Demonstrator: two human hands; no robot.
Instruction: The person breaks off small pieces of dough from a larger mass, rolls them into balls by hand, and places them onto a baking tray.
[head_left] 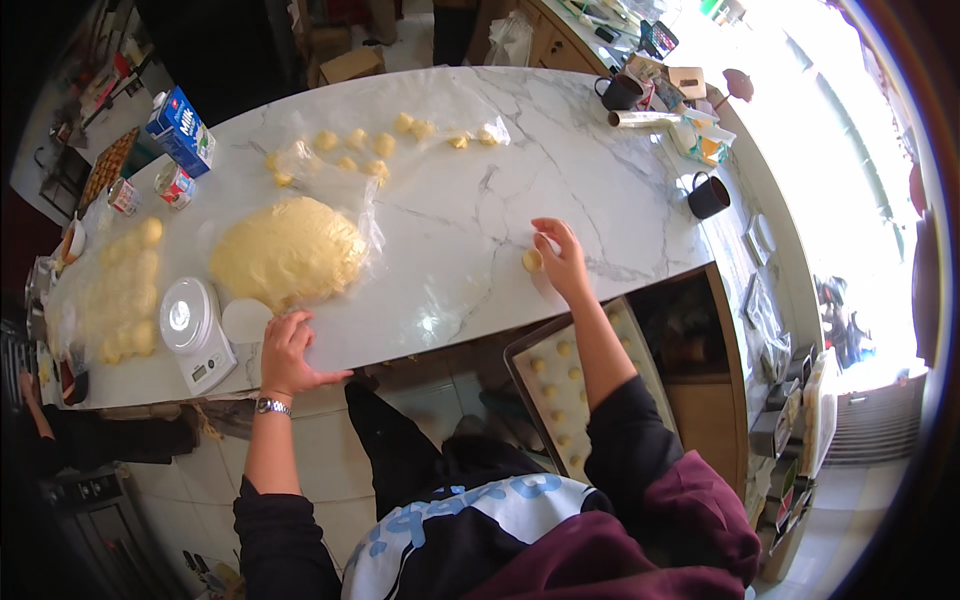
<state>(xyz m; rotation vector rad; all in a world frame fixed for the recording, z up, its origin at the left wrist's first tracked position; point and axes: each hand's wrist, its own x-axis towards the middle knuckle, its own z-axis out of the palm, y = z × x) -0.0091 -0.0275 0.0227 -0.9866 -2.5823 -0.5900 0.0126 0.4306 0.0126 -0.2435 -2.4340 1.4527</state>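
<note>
My left hand (288,355) rests at the table's near edge, thumb stretched out to the right and fingers bent over the edge. Beside its fingertips lies a white round disc (247,321); whether they touch it I cannot tell. My right hand (562,262) is cupped on the marble table (440,240), fingers curved and apart. A small dough ball (531,260) sits on the table just left of it, by the thumb. A large yellow dough mass (290,250) lies left of centre, partly covered by clear plastic film (372,225).
A white kitchen scale (195,330) stands left of the dough. Dough pieces (384,145) and rows of balls (130,290) lie under film. A milk carton (182,132) and cans (174,185) stand behind. A tray (550,400) of balls is below; mugs (708,196) stand right.
</note>
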